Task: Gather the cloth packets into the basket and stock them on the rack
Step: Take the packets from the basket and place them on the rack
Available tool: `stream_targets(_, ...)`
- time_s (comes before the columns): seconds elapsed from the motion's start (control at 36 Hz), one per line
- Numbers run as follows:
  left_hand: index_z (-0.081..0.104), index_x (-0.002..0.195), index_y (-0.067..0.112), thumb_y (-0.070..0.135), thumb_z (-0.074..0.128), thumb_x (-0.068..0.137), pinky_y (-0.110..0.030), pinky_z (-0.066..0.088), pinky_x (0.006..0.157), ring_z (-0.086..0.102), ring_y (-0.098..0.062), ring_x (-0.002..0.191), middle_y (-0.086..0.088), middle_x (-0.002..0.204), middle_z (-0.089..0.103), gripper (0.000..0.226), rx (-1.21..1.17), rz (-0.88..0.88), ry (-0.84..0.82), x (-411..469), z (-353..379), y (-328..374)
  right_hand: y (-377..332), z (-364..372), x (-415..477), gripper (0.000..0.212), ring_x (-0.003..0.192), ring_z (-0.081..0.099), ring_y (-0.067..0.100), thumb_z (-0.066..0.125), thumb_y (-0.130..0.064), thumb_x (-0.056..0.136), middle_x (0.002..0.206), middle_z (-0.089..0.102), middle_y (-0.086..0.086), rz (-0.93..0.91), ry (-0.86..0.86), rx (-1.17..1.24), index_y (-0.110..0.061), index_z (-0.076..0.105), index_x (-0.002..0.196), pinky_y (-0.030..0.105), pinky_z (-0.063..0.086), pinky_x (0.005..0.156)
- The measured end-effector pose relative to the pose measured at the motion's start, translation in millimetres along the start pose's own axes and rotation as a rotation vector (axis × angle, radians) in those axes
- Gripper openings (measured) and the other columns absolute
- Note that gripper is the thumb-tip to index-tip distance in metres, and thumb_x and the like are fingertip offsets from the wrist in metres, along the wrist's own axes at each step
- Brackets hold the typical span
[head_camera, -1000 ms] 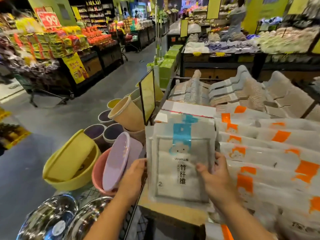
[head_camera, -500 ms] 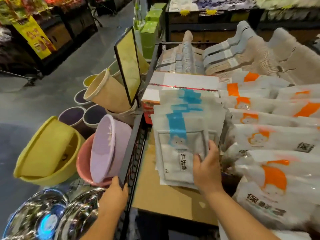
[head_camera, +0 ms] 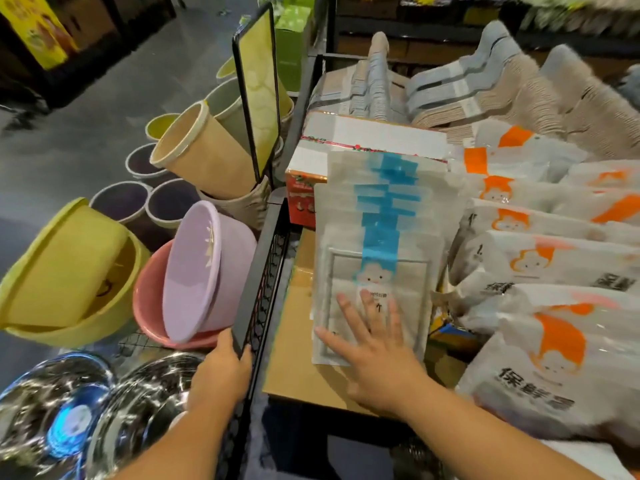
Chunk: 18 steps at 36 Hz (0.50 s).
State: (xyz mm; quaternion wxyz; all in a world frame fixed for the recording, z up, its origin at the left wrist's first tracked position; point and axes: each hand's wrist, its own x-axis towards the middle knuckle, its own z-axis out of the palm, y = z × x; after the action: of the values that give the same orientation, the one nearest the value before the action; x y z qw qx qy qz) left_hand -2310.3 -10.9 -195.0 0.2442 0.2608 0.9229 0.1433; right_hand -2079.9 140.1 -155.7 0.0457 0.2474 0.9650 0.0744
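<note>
Blue-banded cloth packets [head_camera: 382, 216], long axis pointing away, right hand [head_camera: 379, 358] flat atop, left hand [head_camera: 221, 374] gripping rack [head_camera: 259, 268]

Right hand [head_camera: 377, 355]: flat, fingers spread, pressing on the front cloth packet [head_camera: 381, 317].
Blue-striped packets [head_camera: 384, 216]: overlapped in a row on the cardboard sheet [head_camera: 294, 341], running back to a white carton [head_camera: 374, 136].
Left hand [head_camera: 221, 372]: fingers curled round the black rack rail [head_camera: 259, 258].
Orange packets [head_camera: 554, 258]: piled just right of the blue row.
Basins [head_camera: 69, 271]: yellow, pink and lilac, stacked outside the rail.
</note>
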Motion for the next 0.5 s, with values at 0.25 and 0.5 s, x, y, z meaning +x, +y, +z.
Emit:
stream_targets(0.25, 0.036, 0.13, 0.019, 0.04, 0.048, 0.1, -0.039, 0.044, 0.07, 0.053, -0.031, 0.079, -0.013, 0.1, 0.064, 0.038, 0.002, 0.0, -0.002, -0.6, -3.5, 5.1, 30.7, -8.2, 47.0, 0.124, 0.152, -0.019, 0.038, 0.08, -0.013, 0.063, 0.166, -0.02, 0.012, 0.121, -0.039, -0.054, -0.037, 0.005, 0.159, 0.069, -0.009, 0.115)
stream_targets(0.5, 0.036, 0.126, 0.017, 0.038, 0.047, 0.101, -0.036, 0.041, 0.067, 0.051, -0.03, 0.076, -0.002, 0.082, 0.051, 0.034, 0.007, 0.001, 0.001, -4.6, -7.1, 10.3, 14.0, 2.5, 37.0, 0.114, 0.153, -0.004, 0.043, 0.086, -0.011, 0.058, 0.167, -0.006, 0.017, 0.082, -0.028, -0.003, -0.032, 0.032, 0.156, 0.069, -0.001, 0.117)
